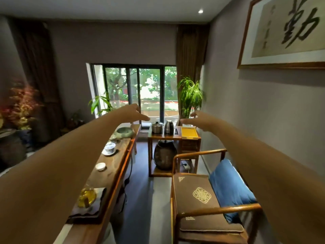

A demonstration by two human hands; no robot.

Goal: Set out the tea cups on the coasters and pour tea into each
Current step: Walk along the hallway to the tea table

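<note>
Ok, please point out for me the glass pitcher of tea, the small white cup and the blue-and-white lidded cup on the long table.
glass pitcher (pixel 87 196), head view, on its tea-filled belly.
small white cup (pixel 100 166), head view, on its rim.
blue-and-white lidded cup (pixel 109 147), head view, on its painted side.

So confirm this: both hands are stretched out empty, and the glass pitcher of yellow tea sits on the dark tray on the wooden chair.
Not quite. The head view shows the glass pitcher of yellow tea on the dark tray on the long wooden table, not the chair. The left hand and right hand are stretched out empty.
</note>
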